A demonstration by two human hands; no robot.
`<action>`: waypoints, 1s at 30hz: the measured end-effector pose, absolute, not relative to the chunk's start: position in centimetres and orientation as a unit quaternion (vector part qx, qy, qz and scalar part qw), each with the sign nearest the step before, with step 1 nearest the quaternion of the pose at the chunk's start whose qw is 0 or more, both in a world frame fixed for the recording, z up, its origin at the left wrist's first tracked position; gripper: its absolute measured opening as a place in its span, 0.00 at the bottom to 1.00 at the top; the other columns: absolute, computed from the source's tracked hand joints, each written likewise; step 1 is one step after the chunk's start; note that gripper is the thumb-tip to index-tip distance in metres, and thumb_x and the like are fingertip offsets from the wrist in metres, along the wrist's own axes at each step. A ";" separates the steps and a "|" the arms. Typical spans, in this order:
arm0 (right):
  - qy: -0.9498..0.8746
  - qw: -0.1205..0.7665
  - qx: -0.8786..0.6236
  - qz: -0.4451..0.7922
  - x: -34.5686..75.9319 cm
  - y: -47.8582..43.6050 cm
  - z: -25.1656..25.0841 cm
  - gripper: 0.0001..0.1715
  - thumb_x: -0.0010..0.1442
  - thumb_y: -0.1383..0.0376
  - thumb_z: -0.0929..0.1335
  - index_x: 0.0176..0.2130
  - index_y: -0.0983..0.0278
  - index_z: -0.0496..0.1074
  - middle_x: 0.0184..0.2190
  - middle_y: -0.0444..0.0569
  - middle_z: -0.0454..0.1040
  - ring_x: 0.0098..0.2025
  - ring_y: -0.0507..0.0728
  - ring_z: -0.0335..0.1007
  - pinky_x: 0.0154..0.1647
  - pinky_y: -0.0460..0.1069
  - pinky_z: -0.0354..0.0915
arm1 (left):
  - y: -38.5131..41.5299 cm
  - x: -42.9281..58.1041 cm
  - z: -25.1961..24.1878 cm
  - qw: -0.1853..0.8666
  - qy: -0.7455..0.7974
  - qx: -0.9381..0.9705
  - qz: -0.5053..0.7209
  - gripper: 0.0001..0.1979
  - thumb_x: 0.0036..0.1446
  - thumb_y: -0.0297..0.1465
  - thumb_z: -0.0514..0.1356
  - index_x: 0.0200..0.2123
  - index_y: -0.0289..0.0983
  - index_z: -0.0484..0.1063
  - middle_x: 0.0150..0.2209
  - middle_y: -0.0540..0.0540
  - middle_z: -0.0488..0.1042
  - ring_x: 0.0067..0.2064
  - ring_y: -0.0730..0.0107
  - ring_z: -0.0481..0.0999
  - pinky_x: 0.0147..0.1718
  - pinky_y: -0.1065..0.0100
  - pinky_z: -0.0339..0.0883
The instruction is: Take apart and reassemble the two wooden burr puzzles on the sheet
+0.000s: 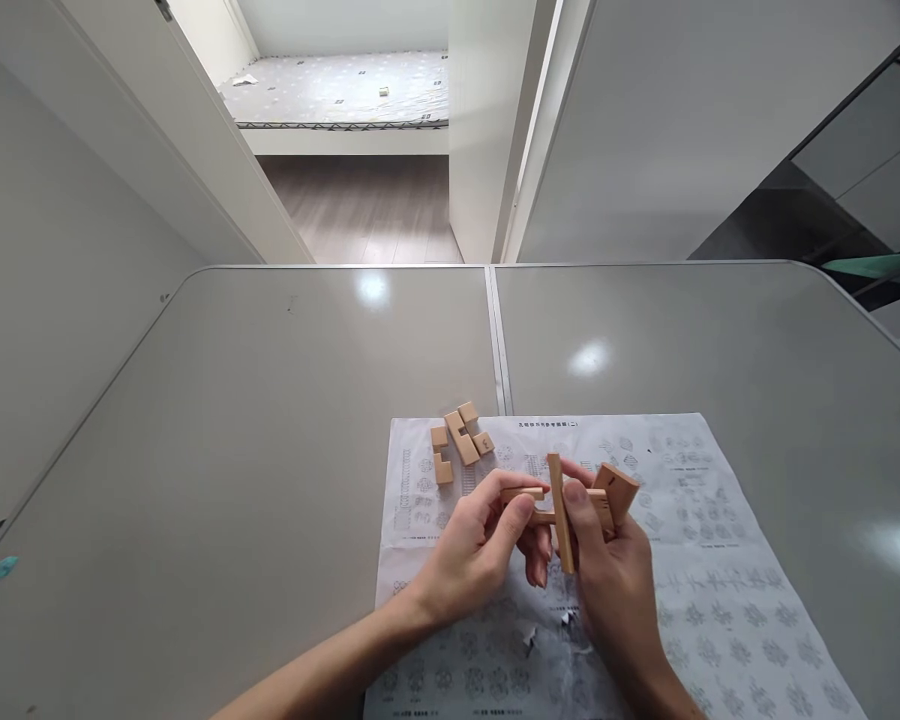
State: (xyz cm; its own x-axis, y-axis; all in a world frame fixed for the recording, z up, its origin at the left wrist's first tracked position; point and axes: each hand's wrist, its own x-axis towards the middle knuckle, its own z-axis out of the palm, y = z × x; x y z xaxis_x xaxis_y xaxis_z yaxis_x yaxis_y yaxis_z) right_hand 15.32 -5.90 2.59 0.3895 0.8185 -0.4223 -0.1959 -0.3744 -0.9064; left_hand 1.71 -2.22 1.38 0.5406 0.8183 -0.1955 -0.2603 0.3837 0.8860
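Gripped crossed wooden blocks [562,510] in left hand [472,550] and right hand [615,580], both clenched on them, just above a printed sheet [720,560] on the table [270,450], with spare blocks [459,440] lying at the sheet's far-left corner.

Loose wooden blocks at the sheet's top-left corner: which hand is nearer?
Left. The left hand is just below the loose wooden blocks, not touching them; the right hand is farther off, below and to their right. Both hands grip interlocked wooden puzzle pieces.
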 end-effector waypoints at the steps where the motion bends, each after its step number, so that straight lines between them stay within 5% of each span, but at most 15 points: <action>1: -0.228 0.513 -0.655 0.505 15.3 -5.8 2.6 0.41 0.63 0.38 0.74 0.61 0.63 0.74 0.20 0.40 0.73 0.22 0.57 0.70 0.26 0.51 0.68 | -2.2 1.8 1.5 0.764 0.326 0.428 0.356 0.22 0.73 0.50 0.59 0.51 0.36 0.68 0.27 0.52 0.73 0.25 0.73 0.74 0.28 0.69 0.71; 11: -0.173 0.581 -0.568 0.557 18.0 -4.6 2.5 0.28 0.67 0.39 0.72 0.49 0.59 0.76 0.24 0.36 0.57 0.19 0.46 0.46 0.19 0.43 0.50 | -1.9 1.4 1.4 0.727 0.376 0.434 0.376 0.21 0.71 0.49 0.61 0.48 0.36 0.67 0.26 0.52 0.74 0.25 0.73 0.72 0.28 0.70 0.68; 15: -0.236 0.556 -0.599 0.526 20.0 -4.4 2.8 0.26 0.70 0.40 0.69 0.44 0.59 0.76 0.27 0.40 0.65 0.21 0.48 0.51 0.22 0.46 0.54 | -2.0 1.1 1.6 0.697 0.392 0.476 0.366 0.21 0.71 0.50 0.62 0.46 0.36 0.70 0.28 0.51 0.73 0.28 0.71 0.73 0.30 0.69 0.69; 19: -0.283 0.530 -0.664 0.444 21.9 -4.4 3.7 0.26 0.69 0.40 0.71 0.41 0.60 0.78 0.37 0.48 0.74 0.37 0.57 0.69 0.37 0.50 0.67 | -2.0 1.0 1.6 0.686 0.390 0.501 0.356 0.19 0.72 0.47 0.61 0.47 0.35 0.72 0.29 0.49 0.74 0.30 0.70 0.74 0.32 0.68 0.70; 21: -0.288 0.514 -0.684 0.430 22.5 -4.4 4.4 0.26 0.68 0.40 0.71 0.42 0.59 0.79 0.35 0.48 0.74 0.39 0.59 0.69 0.37 0.51 0.66 | -2.0 0.9 1.7 0.681 0.391 0.510 0.351 0.19 0.72 0.47 0.61 0.47 0.35 0.72 0.29 0.49 0.74 0.30 0.70 0.74 0.32 0.68 0.70; 25: -0.289 0.492 -0.651 0.501 23.2 -3.9 5.6 0.27 0.65 0.39 0.72 0.38 0.59 0.78 0.24 0.43 0.64 0.26 0.56 0.59 0.27 0.50 0.60 | -1.7 0.8 1.9 0.678 0.396 0.516 0.343 0.19 0.70 0.47 0.63 0.44 0.35 0.74 0.30 0.49 0.74 0.29 0.71 0.72 0.31 0.69 0.68; 30: -0.255 0.442 -0.629 0.586 22.2 -3.2 6.6 0.29 0.57 0.40 0.78 0.41 0.61 0.78 0.29 0.45 0.69 0.29 0.55 0.63 0.27 0.47 0.64 | -1.5 0.7 2.3 0.709 0.386 0.499 0.315 0.20 0.68 0.48 0.63 0.42 0.35 0.75 0.31 0.49 0.72 0.29 0.72 0.68 0.30 0.70 0.65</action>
State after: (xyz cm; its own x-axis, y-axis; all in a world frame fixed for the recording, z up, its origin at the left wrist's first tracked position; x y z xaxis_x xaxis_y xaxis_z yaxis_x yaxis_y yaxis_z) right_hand 22.25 -3.22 6.61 0.1818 0.8398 -0.5115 -0.1981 -0.4783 -0.8556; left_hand 0.66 -1.48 2.29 0.5036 0.8318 -0.2333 -0.0620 0.3042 0.9506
